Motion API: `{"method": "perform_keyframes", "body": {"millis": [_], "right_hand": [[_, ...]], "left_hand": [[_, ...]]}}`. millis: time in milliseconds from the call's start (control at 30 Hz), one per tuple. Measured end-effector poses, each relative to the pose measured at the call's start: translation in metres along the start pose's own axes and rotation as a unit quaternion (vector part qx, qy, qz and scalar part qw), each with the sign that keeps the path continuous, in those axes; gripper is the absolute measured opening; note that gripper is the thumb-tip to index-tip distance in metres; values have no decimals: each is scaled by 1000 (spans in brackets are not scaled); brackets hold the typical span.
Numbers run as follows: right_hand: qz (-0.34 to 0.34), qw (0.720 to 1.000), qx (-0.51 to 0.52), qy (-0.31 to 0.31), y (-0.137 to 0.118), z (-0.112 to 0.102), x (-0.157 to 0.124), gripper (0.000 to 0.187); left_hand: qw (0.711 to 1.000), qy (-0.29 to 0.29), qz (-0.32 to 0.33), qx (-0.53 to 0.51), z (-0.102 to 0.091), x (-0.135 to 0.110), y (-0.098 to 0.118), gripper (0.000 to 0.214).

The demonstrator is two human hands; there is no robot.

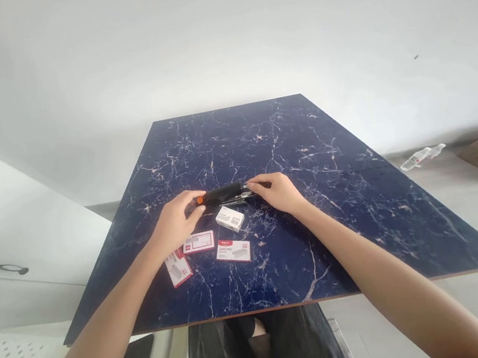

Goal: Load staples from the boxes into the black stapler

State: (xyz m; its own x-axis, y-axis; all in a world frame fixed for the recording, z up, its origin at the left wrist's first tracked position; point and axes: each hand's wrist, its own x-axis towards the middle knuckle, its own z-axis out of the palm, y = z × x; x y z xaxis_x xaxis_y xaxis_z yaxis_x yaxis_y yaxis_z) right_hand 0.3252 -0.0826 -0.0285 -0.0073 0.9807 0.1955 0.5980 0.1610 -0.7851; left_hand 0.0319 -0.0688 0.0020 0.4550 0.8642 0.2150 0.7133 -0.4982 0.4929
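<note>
Steadiness matters most with the long black stapler with an orange end (226,194), which lies crosswise between the 2 hands, on or just above the dark blue, white-veined tabletop (233,143). The left hand (176,219) would do well to anchor the orange end while the right hand (279,193) works the silvery metal part (236,202) lightly, moving along the stapler's length without twisting and with fingertips clear of thin edges. The small white cardboard box (230,219) sits just beside the stapler on the near side, with 3 flat red-and-white packets (233,251) nearer the person, so a low wrist could nudge them. Both forearms reach in from the near edge and converge. The left hand grasps the orange end, thumb and index finger on either side; the right hand bends inward, fingertips gathered at the opposite end, though whether they pinch or merely touch it I cannot tell
</note>
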Motion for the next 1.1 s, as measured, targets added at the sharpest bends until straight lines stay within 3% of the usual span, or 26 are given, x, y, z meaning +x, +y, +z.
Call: {"method": "perform_keyframes", "body": {"millis": [200,533,1000,1100], "right_hand": [[-85,996,22,-33,2,-4,-5,18],[-104,990,-90,-35,-8,-7,-6,17],[-130,982,-129,-46,-11,-6,-10,18],[-111,984,-138,-13,-18,-14,-13,19]], "left_hand": [[1000,3,0,-1,1,-1,-1,35],[1000,-8,7,-2,-1,0,-2,35],[1000,-12,13,-3,-1,1,-4,34],[1000,-17,7,8,-1,1,-4,35]]}}
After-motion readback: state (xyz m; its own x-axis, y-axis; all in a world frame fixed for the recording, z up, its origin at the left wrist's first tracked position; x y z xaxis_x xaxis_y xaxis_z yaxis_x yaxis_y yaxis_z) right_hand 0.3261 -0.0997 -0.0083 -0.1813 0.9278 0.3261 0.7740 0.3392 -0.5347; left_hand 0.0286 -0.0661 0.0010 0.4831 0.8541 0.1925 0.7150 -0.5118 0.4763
